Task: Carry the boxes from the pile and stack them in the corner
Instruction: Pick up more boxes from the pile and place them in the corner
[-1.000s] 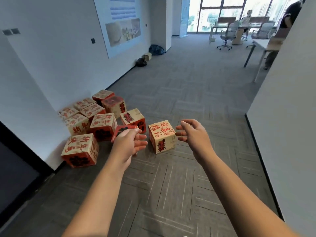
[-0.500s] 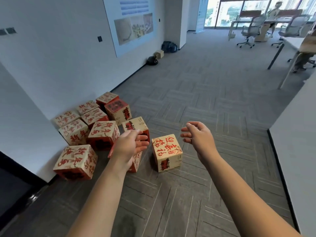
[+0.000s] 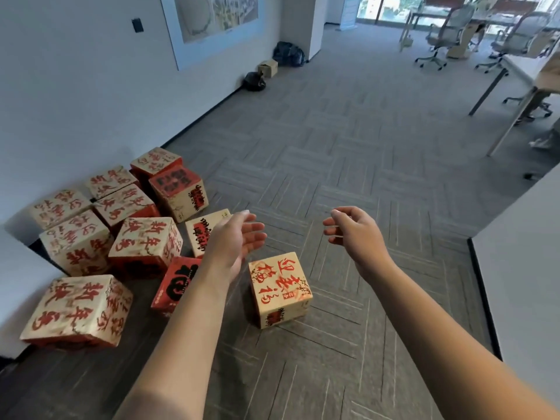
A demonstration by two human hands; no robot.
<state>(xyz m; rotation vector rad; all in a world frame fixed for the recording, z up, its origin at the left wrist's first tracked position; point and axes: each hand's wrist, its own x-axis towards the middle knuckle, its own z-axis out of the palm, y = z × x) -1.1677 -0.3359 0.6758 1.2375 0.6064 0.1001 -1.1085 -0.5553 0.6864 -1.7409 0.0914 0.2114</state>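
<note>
A pile of several tan boxes with red lettering (image 3: 121,225) lies on the carpet against the left wall. One lone box (image 3: 278,289) stands apart, nearest me, in the middle of the floor. My left hand (image 3: 236,241) hovers above and to the left of that box, fingers relaxed, holding nothing. My right hand (image 3: 354,234) hovers above and to its right, fingers loosely bent, also empty. A red-faced box (image 3: 177,284) is partly hidden behind my left forearm.
A white wall (image 3: 75,101) runs along the left; a white partition (image 3: 521,268) stands at the right. Black bags (image 3: 254,81) and a small carton (image 3: 268,68) sit by the far wall. Desks and office chairs (image 3: 439,37) fill the far right.
I have come closer to the boxes; the lone box now lies below my hands. Both hands have spread apart and opened wider.
</note>
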